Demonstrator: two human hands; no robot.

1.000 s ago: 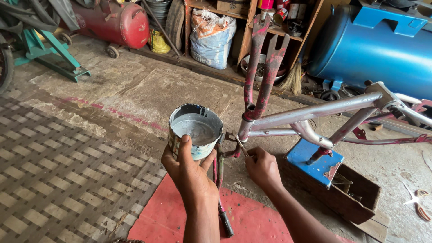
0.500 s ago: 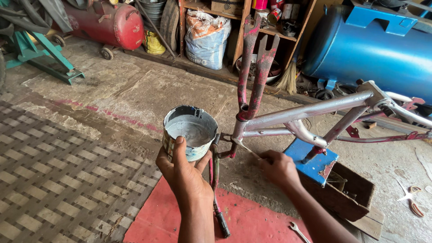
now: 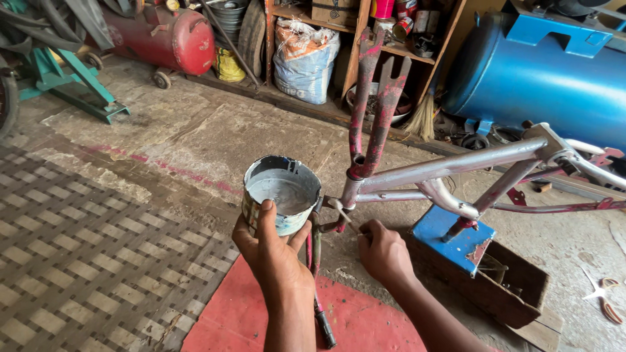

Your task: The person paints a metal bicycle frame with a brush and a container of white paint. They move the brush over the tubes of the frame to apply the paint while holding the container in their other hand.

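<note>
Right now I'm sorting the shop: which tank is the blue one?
The big tank at the right, behind the bike frame; the other tank, upper left, is red.

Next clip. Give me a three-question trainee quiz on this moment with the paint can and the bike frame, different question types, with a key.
1. True or false: the left hand holds the paint can upright, thumb on its side.
2. What rests on the blue box?
A. the red tank
B. the upside-down bicycle frame
C. the white sack
3. Fill in: the right hand holds a thin ____ to the frame near the fork.

Key
1. True
2. B
3. Brush; its tip is too small to make out clearly.
</note>
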